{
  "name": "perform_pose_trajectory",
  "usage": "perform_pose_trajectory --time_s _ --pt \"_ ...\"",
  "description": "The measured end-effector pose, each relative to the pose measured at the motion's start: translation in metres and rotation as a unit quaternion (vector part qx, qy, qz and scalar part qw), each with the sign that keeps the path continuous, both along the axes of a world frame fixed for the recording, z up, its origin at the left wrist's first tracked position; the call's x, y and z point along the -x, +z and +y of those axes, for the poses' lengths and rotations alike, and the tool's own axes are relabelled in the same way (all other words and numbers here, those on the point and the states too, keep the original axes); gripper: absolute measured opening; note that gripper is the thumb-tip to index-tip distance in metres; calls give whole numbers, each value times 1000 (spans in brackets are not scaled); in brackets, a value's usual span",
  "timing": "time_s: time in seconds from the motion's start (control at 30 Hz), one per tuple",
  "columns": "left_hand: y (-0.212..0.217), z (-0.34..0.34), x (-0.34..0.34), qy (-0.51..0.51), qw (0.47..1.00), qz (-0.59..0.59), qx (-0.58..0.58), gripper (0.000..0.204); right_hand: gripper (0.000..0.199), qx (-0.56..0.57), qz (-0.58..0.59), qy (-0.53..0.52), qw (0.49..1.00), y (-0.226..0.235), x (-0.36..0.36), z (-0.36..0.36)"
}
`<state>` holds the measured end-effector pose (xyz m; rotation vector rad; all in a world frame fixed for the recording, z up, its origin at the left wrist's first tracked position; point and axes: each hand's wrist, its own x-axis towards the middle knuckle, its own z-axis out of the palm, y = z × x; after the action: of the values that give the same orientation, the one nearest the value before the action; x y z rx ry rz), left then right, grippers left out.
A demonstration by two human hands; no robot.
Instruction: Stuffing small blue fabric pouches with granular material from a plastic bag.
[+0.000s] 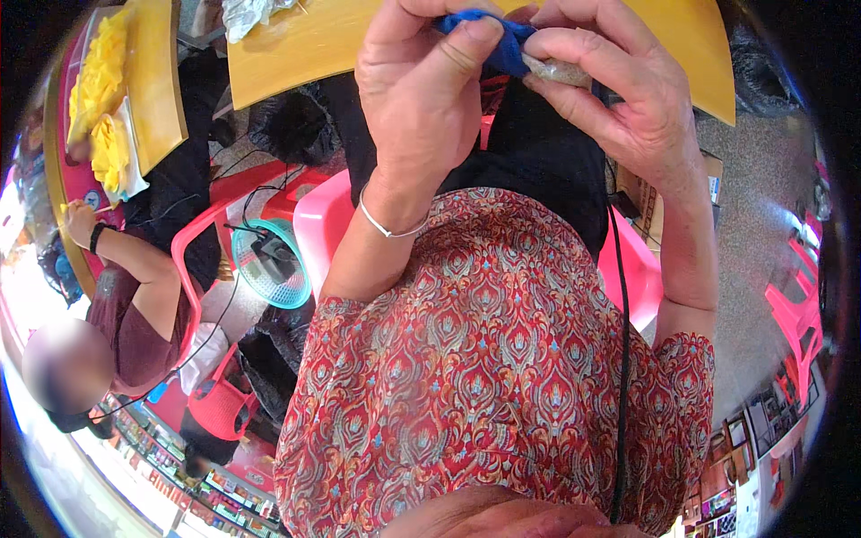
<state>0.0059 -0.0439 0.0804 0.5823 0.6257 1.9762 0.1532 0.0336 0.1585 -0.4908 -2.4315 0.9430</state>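
Close above the yellow table's edge, my left hand (420, 85) pinches a small piece of blue fabric (509, 52) between thumb and fingers. My right hand (623, 85) is closed on a small clear packet (560, 72) with pale, grain-like filling. The packet's end touches the fabric, at its right side. Whether the packet is partly inside the fabric I cannot tell, as fingers cover the join. Both hands are raised in front of me, close together.
A yellow table (296, 56) spans the far side, with crumpled clear plastic (253, 16) on it. At left a co-worker's hand (81, 222) is beside yellow fabric pieces (100, 76). A turquoise basket (300, 269), a pink chair (320, 215) and a black cable (622, 359) are near me.
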Motion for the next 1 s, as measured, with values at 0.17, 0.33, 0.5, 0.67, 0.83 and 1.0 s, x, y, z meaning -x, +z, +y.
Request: perform_pose_trajectory --time_s 0.17,0.33,0.5,0.67,0.83,1.0 --pt "27 -2 -20 44 987 152 21 24 23 80 -12 -7 997 -3 -9 6" --pt "-1 -7 -13 -59 990 -59 113 42 26 296 453 303 785 -77 20 24" --pt "-13 -12 -16 -79 989 -44 113 34 23 67 -12 -45 997 -29 -1 7" --pt "-6 -18 -19 -127 973 7 191 39 23 207 -24 -104 972 -37 -9 10" --pt "-8 -12 -21 -100 986 -56 120 37 26 341 59 -99 933 -70 -13 13" --pt "-12 -14 -24 -94 989 -85 76 39 20 231 28 -29 972 -74 -10 22"
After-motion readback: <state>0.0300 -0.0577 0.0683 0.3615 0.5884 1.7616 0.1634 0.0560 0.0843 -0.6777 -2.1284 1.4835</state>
